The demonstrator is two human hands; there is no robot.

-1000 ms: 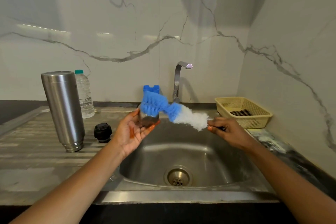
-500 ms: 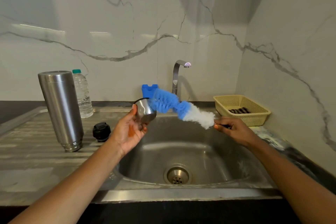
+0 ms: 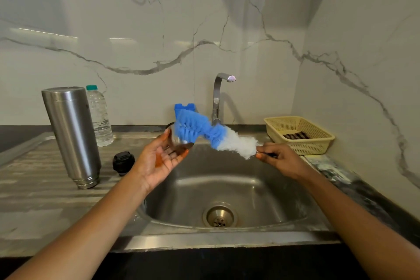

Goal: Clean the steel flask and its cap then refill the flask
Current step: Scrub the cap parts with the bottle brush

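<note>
Now the brush [image 3: 201, 129] (right hand [image 3: 281, 159] pinching it) sits deeper in the cap [image 3: 178, 145], left hand [image 3: 156, 159] holding.

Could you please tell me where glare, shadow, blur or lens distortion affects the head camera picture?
Head view: pale glare streaks lie on the marble wall at left; a broad shadow covers the upper wall corner; the wide-angle lens makes the steel flask seem to lean; the brush bristles look slightly smeared.
</note>
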